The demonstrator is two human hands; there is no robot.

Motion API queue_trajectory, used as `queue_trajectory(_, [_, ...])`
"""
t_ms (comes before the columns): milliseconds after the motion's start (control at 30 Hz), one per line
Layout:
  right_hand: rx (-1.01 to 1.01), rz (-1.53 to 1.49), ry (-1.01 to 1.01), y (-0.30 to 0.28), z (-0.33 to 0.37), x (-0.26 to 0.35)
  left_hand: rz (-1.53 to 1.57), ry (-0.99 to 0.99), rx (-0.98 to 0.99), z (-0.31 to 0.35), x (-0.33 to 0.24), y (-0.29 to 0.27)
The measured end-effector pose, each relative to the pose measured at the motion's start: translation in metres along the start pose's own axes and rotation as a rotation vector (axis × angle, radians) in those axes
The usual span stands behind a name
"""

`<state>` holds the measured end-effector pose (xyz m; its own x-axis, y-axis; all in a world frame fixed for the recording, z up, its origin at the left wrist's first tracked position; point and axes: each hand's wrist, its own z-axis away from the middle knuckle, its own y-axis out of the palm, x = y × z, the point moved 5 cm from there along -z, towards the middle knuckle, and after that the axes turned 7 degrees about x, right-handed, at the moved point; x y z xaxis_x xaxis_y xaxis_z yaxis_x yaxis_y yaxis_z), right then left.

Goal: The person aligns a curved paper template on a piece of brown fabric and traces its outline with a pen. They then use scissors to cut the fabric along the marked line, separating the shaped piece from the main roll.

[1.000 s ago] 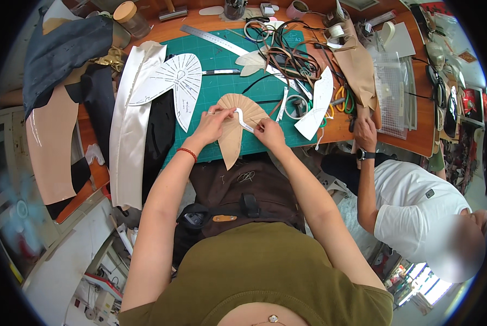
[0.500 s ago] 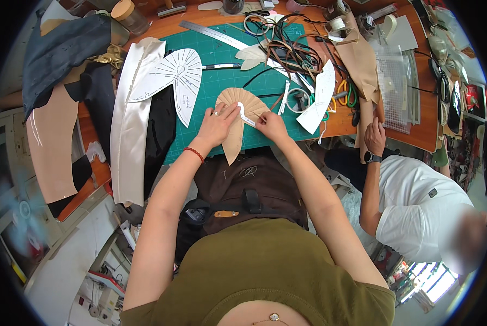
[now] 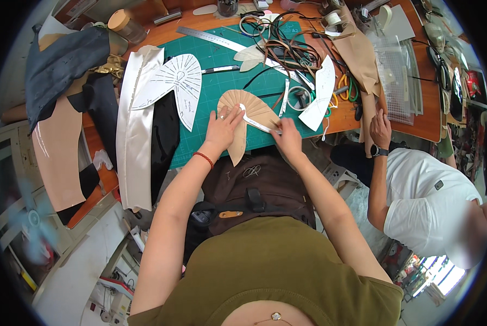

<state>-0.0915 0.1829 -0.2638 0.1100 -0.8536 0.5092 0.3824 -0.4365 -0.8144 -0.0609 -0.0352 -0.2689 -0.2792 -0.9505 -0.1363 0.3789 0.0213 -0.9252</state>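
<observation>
On the green cutting mat lies a tan, pleated piece that looks like leather, fan-shaped with two lobes. My left hand rests flat on its left lobe, fingers stretched out, a ring on one of them. A narrow white strip of tape runs from beside my left fingertips along the near edge of the right lobe. At the strip's far right end my right hand is closed in a pinch; its fingertips partly hide that end.
A white paper pattern and satin fabric lie left. Toward the back are a steel ruler and tangled cords; scissors and a curved white pattern lie right. A co-worker's hand touches the table edge.
My right hand has moved right and slightly nearer, along the lobe's edge. The tape now stretches straighter along that edge. My left hand stays on the piece.
</observation>
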Motion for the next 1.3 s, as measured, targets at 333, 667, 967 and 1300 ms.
queue_trajectory(333, [0.138, -0.450, 0.183, -0.002, 0.013, -0.063, -0.048, -0.001, 0.028, -0.002, -0.003, 0.003])
queue_trajectory(667, [0.099, -0.117, 0.518, 0.002, 0.010, -0.055, -0.091, -0.036, 0.285, -0.004, -0.008, -0.004])
queue_trajectory(967, [0.198, -0.225, 0.392, -0.010, 0.019, -0.051, -0.086, -0.068, 0.388, -0.008, -0.014, -0.010])
queue_trajectory(1300, [-0.115, -0.333, 0.549, -0.005, -0.050, -0.039, -0.043, -0.107, 0.298, -0.003, -0.017, -0.007])
